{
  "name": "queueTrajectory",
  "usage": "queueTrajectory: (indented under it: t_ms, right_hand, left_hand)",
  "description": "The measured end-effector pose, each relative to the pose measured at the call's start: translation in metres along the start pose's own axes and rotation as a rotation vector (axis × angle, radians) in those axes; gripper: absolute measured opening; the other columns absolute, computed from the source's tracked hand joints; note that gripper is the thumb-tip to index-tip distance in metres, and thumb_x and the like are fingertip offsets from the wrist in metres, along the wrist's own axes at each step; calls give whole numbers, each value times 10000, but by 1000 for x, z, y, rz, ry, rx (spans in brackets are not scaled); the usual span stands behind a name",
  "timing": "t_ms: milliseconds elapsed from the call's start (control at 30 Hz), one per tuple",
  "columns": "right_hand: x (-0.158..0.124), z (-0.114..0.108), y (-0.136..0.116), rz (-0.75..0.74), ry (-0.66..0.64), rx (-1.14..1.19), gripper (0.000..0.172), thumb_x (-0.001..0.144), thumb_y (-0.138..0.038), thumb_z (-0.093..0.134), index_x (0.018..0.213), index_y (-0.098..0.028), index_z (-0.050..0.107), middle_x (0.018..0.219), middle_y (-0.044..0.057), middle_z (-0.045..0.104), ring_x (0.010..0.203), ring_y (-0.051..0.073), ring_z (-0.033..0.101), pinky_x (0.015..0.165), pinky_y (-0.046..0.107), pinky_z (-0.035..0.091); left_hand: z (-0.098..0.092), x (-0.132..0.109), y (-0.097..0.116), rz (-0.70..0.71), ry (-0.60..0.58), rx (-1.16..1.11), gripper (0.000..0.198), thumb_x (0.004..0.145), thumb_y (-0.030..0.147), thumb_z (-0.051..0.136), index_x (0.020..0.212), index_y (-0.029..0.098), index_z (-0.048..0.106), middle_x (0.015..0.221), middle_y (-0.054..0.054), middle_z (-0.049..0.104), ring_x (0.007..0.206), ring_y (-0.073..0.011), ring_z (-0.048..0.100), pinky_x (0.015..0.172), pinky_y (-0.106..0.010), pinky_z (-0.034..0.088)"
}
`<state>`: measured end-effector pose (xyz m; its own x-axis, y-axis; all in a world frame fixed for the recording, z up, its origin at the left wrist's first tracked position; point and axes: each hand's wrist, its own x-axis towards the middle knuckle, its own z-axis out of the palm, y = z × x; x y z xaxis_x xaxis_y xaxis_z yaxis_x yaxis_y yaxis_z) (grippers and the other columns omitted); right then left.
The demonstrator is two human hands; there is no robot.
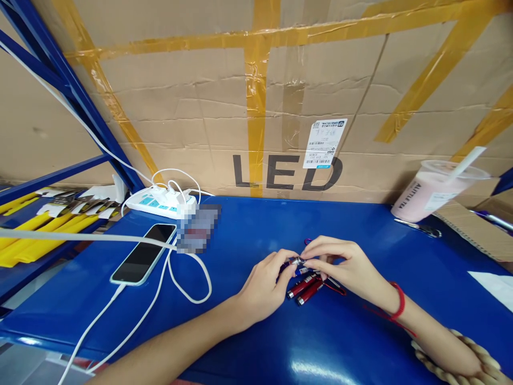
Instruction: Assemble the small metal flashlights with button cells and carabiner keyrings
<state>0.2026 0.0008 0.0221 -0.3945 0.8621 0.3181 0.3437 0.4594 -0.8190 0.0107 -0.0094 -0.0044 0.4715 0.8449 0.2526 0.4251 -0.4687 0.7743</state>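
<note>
My left hand (262, 283) is closed, pinching a small dark penlight with a silver end (296, 261) between thumb and fingers. From the other side, my right hand (347, 262) reaches in with thumb and forefinger pinched at that silver end; the exact grip is partly hidden. Just below the hands, two red metal penlights (301, 287) lie side by side on the blue tabletop (248, 342). A blue penlight (301, 271) shows close behind them. A red clip loop (339, 289) sticks out beneath my right hand, and a purple loop (307, 241) shows above its fingers.
A phone (145, 254) on a white cable lies left, near a white power strip (160, 202). At the back right stands a pink drink cup (425, 195) with a straw. A large cardboard box (180, 123) walls off the back. Yellow-handled tools (60, 230) lie far left.
</note>
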Motion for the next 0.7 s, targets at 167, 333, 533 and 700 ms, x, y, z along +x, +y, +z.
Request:
queueTrajectory:
  t_ms: [167,333,533,700]
  right_hand:
    - [-1,0,-1,-69,46,0,178,790,-353,645,768,-206,743,818,55,662,482,89,569,480,232,520]
    - [-2,0,0,-72,71,-60,200,775,-385,655,733,-211,742,769,53,668,482,97,563,463,232,498]
    - [-2,1,-2,-35,60,-33,207,753,-398,674,704,-205,733,767,53,680,451,90,554,435,227,488]
    - [-2,1,-5,-40,88,-41,128,727,-329,709,712,-204,735,793,51,695,488,98,575,448,221,497]
  left_hand:
    - [2,-1,1,32,-18,13,187,938,232,372,1024,209,537,894,-24,645,833,-162,604,754,-272,467]
    - [4,-3,2,38,8,24,186,939,244,382,1033,220,541,923,-21,648,856,-160,606,769,-270,473]
    - [2,-2,4,56,38,62,193,941,248,392,1037,226,559,976,-22,659,891,-159,610,817,-271,462]
    - [1,-2,4,74,79,18,187,933,227,411,1042,214,563,1013,-16,660,920,-149,613,833,-247,457]
